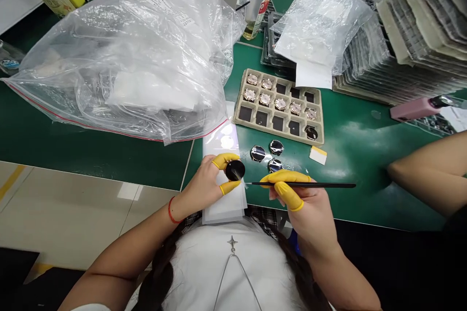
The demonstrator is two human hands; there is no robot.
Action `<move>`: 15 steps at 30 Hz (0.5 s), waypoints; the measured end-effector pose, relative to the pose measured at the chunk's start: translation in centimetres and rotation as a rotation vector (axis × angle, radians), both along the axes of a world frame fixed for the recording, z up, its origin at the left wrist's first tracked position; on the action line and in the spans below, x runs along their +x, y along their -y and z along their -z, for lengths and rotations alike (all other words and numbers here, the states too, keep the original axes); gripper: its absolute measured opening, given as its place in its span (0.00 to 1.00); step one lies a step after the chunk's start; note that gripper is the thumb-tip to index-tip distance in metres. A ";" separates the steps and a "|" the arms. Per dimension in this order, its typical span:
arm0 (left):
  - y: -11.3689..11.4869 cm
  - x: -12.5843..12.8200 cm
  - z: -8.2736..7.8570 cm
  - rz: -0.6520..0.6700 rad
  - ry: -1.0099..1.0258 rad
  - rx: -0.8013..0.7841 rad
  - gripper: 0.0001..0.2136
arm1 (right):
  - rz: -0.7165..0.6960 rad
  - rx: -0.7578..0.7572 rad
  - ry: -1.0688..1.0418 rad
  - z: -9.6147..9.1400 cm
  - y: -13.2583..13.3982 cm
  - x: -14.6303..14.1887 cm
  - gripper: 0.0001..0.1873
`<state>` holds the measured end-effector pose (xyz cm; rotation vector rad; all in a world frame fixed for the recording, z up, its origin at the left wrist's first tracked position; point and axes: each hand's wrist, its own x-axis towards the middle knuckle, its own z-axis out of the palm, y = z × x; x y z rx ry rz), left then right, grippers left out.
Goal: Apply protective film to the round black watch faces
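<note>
Between its thumb and a finger, both in yellow finger cots, my left hand (209, 182) holds a round black-faced watch case (235, 170) by its edge. My right hand (310, 204), in yellow cots too, pinches a thin black paintbrush (324, 185) lying level, its bristles close to the watch case; whether they touch I cannot tell. Three more dark-faced watch cases, one of them a shiny watch case (258, 153), lie on the green table just beyond my hands. Behind them a beige compartment tray (239, 124) carries several rose-gold watch cases (280, 103) and one dark one.
White sheets (222, 204) lie under my left hand. A big clear plastic bag (146, 68) fills the left. A glass bottle (258, 2), stacked trays (401, 53) and a pink bottle (416, 108) stand behind and right. Another person's arm (430, 172) rests at right.
</note>
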<state>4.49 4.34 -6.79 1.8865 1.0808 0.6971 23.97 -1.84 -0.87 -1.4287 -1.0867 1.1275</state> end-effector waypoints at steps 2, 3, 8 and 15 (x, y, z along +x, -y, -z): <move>0.6 0.2 -0.7 0.041 0.049 -0.001 0.17 | -0.012 -0.018 -0.016 -0.1 0.2 -0.2 0.08; 0.9 0.3 -1.0 0.051 0.058 -0.004 0.17 | -0.009 -0.027 -0.013 -0.1 0.3 -0.2 0.09; 1.4 0.3 -1.3 0.073 0.062 0.016 0.16 | 0.022 -0.045 0.006 0.4 0.5 0.6 0.14; 1.8 0.3 -1.4 0.125 0.028 0.039 0.17 | 0.029 -0.044 -0.059 0.8 0.5 1.2 0.07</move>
